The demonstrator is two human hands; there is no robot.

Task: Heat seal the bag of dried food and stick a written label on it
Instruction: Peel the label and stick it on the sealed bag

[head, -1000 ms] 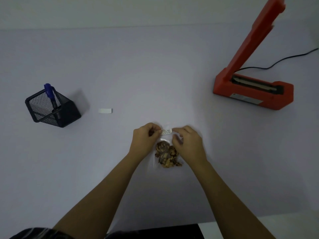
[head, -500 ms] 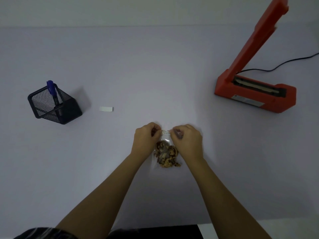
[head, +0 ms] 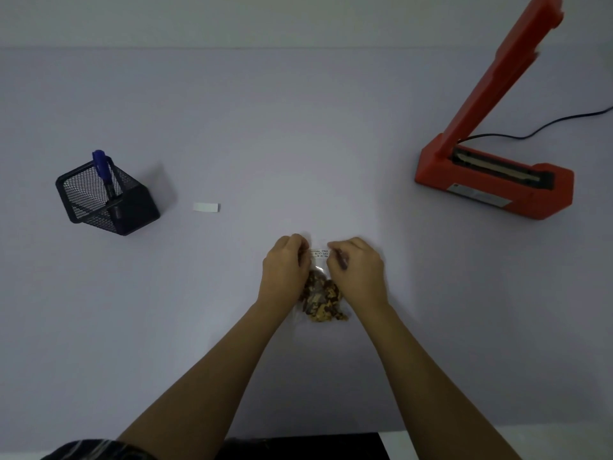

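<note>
A small clear bag of brown dried food (head: pixel 321 299) lies on the pale table between my hands. A white written label (head: pixel 319 253) sits across the bag's upper part. My left hand (head: pixel 286 266) pinches the label's left end and my right hand (head: pixel 357 267) pinches its right end. Both hands cover the bag's top corners. The orange heat sealer (head: pixel 494 180) stands at the right with its arm raised.
A black mesh pen holder (head: pixel 106 199) with a blue marker (head: pixel 103 171) stands at the left. A white paper strip (head: pixel 206 207) lies beside it. The sealer's black cord (head: pixel 544 126) runs off to the right. The table's near edge (head: pixel 298 438) is by my body.
My hands have drawn slightly closer together over the label; the label sits flatter on the bag. The view shifted a little.
</note>
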